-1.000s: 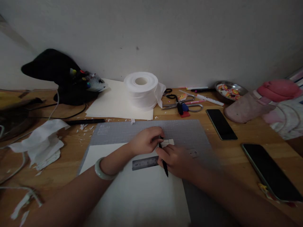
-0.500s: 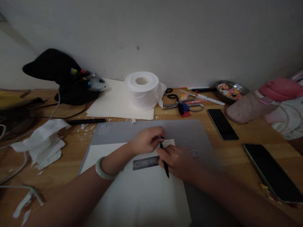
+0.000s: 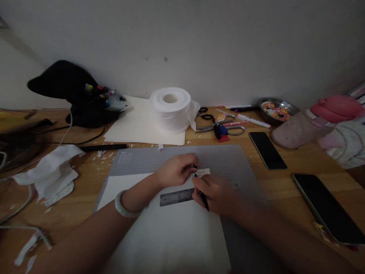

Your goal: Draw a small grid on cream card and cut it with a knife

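Pen work at the small ruled card (image 3: 204,172) seems in hand; any stroke there calls for a steady tip. The right hand (image 3: 213,192) grips a black pen (image 3: 204,201); the left hand's (image 3: 176,170) fingers look narrowed (whether they hold anything, I cannot tell). The card, pale with dark lines, lies at that hand's three o'clock, the metal ruler (image 3: 174,197) at six.

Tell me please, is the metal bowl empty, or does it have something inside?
Not empty: the bowl holds several small orange, red and white pieces. I cannot tell what they are.
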The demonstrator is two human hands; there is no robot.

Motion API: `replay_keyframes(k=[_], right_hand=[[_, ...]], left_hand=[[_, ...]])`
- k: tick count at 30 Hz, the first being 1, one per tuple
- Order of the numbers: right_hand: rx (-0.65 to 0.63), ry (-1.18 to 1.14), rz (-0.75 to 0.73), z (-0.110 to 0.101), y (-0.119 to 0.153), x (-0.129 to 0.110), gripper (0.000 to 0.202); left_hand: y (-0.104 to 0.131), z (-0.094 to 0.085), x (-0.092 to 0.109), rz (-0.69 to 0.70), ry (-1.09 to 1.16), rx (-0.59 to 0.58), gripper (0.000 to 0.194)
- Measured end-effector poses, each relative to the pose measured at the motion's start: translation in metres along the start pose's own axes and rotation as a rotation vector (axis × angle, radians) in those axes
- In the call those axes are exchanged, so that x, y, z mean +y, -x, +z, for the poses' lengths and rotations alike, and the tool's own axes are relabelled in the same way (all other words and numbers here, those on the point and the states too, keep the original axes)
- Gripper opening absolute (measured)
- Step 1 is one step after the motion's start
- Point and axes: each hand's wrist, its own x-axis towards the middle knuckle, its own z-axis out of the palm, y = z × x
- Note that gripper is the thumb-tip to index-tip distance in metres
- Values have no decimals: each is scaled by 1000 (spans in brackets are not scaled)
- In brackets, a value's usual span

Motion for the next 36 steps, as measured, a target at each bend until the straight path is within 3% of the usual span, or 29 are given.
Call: replay_keyframes(k=[3, 7, 10, 14, 17, 24, 36], right_hand=[[139, -153, 107, -7, 1, 10, 10], [323, -501, 421, -9, 1, 32, 5], [237, -858, 595, -4, -1, 47, 6], [78, -1045, 614, 1, -2, 54, 8], [55, -998, 573, 2, 0, 51, 8], [43, -535, 324, 3, 2, 42, 8], [12, -492, 321, 1, 1, 42, 7]], left_hand=[[0, 0, 0, -7, -5, -11, 9], [1, -1, 0, -10, -2, -13, 10], [0, -1, 1, -15, 13, -12, 8], [-1, -2, 2, -19, 15, -17, 6], [-1, -2, 2, -3, 11, -11, 7], [-1, -1, 2, 1, -10, 1, 8], [-1, -1, 2, -2, -9, -7, 6]])
